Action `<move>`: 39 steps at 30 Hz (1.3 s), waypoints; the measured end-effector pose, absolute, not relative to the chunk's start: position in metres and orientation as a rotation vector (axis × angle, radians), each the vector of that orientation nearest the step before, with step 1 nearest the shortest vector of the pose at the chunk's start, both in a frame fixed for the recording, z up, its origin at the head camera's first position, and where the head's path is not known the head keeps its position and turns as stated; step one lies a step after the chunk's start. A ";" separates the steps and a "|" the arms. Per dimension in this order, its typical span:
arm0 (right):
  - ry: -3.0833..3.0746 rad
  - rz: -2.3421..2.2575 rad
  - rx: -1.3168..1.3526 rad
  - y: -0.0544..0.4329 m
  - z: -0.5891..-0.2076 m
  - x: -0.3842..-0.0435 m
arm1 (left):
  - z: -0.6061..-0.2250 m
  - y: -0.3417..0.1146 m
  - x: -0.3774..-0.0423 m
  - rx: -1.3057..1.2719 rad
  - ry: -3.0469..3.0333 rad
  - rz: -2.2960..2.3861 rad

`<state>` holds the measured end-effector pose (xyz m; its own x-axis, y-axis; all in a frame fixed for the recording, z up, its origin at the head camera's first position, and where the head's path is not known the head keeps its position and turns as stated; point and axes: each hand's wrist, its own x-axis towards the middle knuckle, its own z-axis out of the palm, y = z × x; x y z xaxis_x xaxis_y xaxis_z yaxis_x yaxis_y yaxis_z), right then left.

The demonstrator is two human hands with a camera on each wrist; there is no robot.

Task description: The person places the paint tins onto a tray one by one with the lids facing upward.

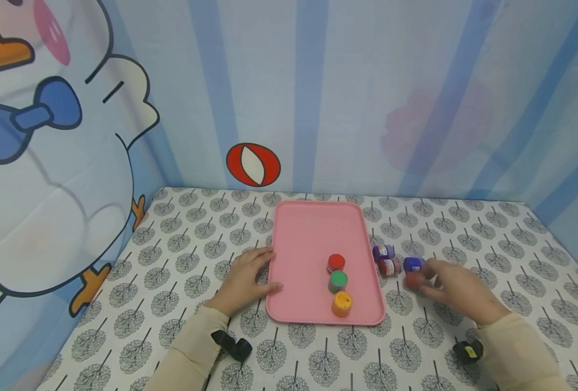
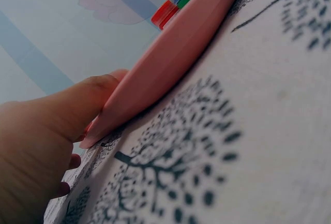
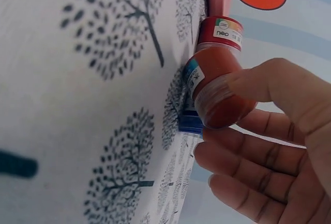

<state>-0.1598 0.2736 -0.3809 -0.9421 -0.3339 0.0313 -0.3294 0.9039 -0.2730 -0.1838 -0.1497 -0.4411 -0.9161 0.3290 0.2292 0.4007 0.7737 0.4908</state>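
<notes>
My right hand (image 1: 457, 288) pinches a small orange-brown paint jar (image 3: 214, 74) between thumb and fingers, to the right of the tray. The jar is tilted in the right wrist view, its label towards the table. Just behind it lies a blue jar (image 1: 413, 264). At the left rim of a pink tray (image 1: 303, 228), my left hand (image 1: 245, 277) rests with thumb and fingers spread, the thumb reaching over the rim (image 2: 150, 74). In the tray, a red-topped jar (image 1: 336, 263), a green-topped jar (image 1: 338, 281) and a yellow-orange jar (image 1: 341, 304) stand in a row.
Close to the tray's right side lie a purple-blue jar (image 1: 383, 252) and a red jar (image 1: 389, 266), both on their sides. A tree-patterned cloth (image 1: 211, 217) covers the table. Behind the table hangs a striped curtain (image 1: 269, 98) with cartoon prints.
</notes>
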 end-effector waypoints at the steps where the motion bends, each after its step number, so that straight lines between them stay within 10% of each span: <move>1: 3.047 -0.436 -0.529 0.274 -0.380 -0.160 | -0.442 -0.150 -0.184 -0.587 -2.834 -0.828; 39: 3.108 -0.420 -0.761 0.250 -0.343 -0.174 | -0.442 -0.151 -0.185 -0.616 -2.825 -0.810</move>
